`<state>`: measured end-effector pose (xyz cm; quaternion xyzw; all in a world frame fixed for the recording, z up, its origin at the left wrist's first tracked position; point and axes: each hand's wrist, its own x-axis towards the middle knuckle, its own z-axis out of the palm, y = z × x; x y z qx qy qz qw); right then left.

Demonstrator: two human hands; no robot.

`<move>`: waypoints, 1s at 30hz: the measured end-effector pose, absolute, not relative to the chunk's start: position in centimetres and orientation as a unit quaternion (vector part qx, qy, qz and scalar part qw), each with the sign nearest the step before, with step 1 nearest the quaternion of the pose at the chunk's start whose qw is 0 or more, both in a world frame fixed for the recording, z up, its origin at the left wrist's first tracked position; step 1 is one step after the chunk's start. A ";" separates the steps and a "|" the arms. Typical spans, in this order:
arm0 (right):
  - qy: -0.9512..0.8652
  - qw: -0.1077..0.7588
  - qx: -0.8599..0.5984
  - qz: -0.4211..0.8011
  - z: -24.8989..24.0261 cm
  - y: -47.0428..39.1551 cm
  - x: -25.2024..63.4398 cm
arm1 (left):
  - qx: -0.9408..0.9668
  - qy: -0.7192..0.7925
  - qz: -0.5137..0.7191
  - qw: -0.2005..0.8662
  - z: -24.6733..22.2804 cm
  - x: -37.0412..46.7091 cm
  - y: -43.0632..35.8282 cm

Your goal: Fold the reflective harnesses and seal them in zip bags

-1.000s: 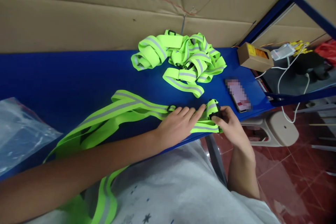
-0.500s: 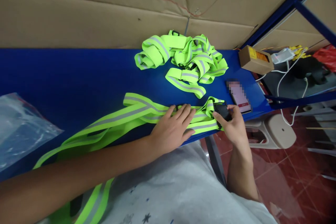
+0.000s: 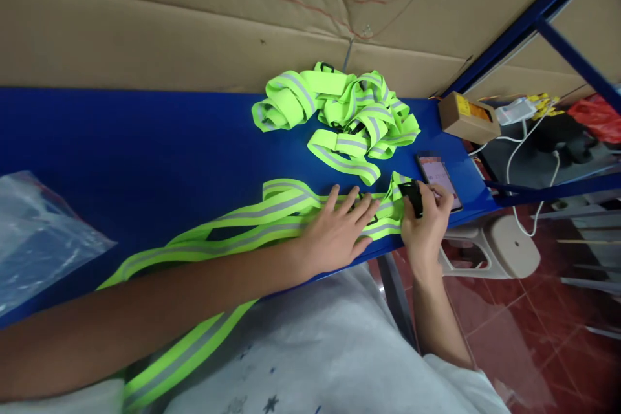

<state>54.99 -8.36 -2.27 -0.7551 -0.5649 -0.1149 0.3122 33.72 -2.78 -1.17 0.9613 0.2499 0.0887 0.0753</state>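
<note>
Neon-yellow reflective straps (image 3: 262,210) with grey stripes run along the front of the blue table and hang over its edge near my lap. My left hand (image 3: 337,229) lies flat on them, fingers spread, with a black strap slider partly showing beside its fingertips. At the straps' right end, my right hand (image 3: 424,223) is closed on a black buckle (image 3: 411,197), gripped between thumb and fingers. Part of the buckle is hidden by the fingers. Behind my hands sits a tangled pile of similar reflective straps (image 3: 366,110).
A phone (image 3: 439,178) lies just behind my right hand. At the table's right end stands a small cardboard box (image 3: 468,118). A clear plastic bag (image 3: 43,239) is at the left. Below right is a beige stool (image 3: 509,246); a cardboard wall (image 3: 194,45) closes the back.
The straps have shifted right along the table, and my left hand sits slightly further right. My right hand has turned and wrapped more around the buckle.
</note>
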 end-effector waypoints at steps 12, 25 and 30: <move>-0.639 0.281 -0.709 0.102 -0.8 -9.5 55.2 | 0.962 0.246 0.100 0.063 -1.0 33.5 -3.0; -0.514 0.287 -0.783 0.201 0.7 -9.9 56.4 | 0.952 0.276 0.093 0.094 -1.6 34.1 -5.2; -0.525 0.268 -0.807 0.023 1.4 -9.3 56.7 | 0.961 0.249 0.072 0.092 -1.8 36.8 -4.7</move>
